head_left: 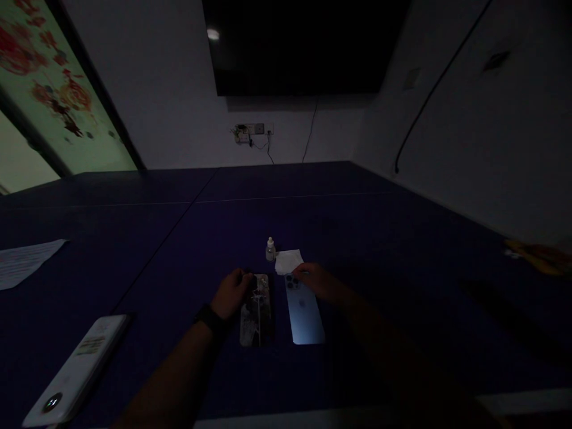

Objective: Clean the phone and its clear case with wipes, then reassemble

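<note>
On the dark blue table lie two phone-sized things side by side. The left one is a phone case (256,316) with a grey, dark and white pattern. My left hand (230,293), with a dark band at the wrist, has its curled fingers closed on the case's upper left edge. To the right lies a light blue phone (304,316), its back and camera lenses facing up. My right hand (318,281) pinches its top edge near the lenses. Just beyond are a folded white tissue (288,261) and a small dropper bottle (270,250), standing upright.
The room is dim. A white phone-shaped device (80,366) lies at the near left, with a paper sheet (29,262) farther back. A yellowish item (538,256) sits at the far right. A screen (304,47) and power sockets (254,129) are on the wall.
</note>
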Demonstrator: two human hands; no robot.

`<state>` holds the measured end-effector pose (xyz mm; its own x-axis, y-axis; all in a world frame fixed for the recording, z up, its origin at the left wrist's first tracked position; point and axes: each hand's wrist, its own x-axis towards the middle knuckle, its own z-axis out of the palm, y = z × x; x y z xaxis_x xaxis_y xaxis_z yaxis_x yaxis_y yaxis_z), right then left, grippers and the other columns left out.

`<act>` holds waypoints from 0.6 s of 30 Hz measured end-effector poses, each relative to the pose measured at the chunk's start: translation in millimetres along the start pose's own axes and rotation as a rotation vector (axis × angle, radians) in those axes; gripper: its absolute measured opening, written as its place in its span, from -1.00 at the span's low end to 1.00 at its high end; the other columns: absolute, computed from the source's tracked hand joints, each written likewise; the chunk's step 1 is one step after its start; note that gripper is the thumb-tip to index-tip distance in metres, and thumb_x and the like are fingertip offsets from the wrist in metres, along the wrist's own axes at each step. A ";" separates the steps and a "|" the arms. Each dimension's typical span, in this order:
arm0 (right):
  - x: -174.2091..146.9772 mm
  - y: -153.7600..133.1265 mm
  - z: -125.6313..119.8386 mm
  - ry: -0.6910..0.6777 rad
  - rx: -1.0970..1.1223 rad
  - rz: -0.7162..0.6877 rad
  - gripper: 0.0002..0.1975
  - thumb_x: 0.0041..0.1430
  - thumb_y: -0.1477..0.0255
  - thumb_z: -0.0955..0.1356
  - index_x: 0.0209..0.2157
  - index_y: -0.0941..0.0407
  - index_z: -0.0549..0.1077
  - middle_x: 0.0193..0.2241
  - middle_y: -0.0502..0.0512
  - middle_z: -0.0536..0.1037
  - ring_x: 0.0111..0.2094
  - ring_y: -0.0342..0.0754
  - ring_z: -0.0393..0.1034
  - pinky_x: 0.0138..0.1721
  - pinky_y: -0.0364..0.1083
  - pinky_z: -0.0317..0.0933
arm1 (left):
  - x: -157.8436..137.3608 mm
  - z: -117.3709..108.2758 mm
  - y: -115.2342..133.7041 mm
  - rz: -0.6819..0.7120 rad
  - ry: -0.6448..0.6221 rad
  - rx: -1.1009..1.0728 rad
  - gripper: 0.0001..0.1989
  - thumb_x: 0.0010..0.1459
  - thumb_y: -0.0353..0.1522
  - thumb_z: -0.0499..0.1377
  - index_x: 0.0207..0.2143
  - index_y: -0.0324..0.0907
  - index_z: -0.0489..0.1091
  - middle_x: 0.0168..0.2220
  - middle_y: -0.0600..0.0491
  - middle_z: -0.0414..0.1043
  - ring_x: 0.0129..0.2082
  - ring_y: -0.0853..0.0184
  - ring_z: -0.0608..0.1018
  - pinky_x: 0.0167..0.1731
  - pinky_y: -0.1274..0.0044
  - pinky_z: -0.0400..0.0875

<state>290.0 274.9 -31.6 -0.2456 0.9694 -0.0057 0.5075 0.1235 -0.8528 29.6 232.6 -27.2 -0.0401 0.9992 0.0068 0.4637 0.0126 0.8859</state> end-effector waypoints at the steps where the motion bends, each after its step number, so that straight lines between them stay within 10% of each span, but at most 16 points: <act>1: -1.5 2.0 0.2 -0.010 -0.023 -0.003 -0.81 0.19 0.33 0.38 -0.36 0.12 0.63 -0.35 0.12 0.68 -0.29 0.06 0.54 -0.22 -0.02 0.33 | 0.0 -0.6 1.0 0.026 0.018 0.109 -0.66 0.26 -0.08 0.12 -0.42 -0.13 0.35 -0.46 0.04 0.44 -0.44 0.28 0.46 -0.42 0.49 0.18; 7: -8.5 11.7 7.7 -0.023 -0.165 -0.030 -0.78 0.25 0.38 0.33 -0.32 0.12 0.64 -0.26 0.15 0.68 -0.20 0.07 0.53 -0.12 -0.01 0.29 | 3.3 -6.8 6.7 0.121 -0.090 0.578 -0.65 0.37 -0.19 0.00 -0.34 -0.13 0.47 -0.34 -0.06 0.58 -0.34 0.24 0.57 -0.35 0.48 0.25; 18: -11.0 24.3 8.1 0.018 -0.241 -0.099 -0.84 0.22 0.47 0.35 -0.33 0.09 0.61 -0.24 0.14 0.65 -0.15 0.05 0.47 -0.03 0.01 0.22 | 3.0 -12.9 2.7 0.152 -0.201 0.625 -0.59 0.38 -0.17 -0.02 -0.12 -0.11 0.60 -0.13 -0.09 0.67 -0.15 0.18 0.66 -0.26 0.49 0.35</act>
<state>298.3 265.5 -56.5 -0.2903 0.9534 0.0821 0.6642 0.2625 -0.6999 19.3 235.2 -18.8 0.2039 0.9785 -0.0301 0.8786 -0.1693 0.4466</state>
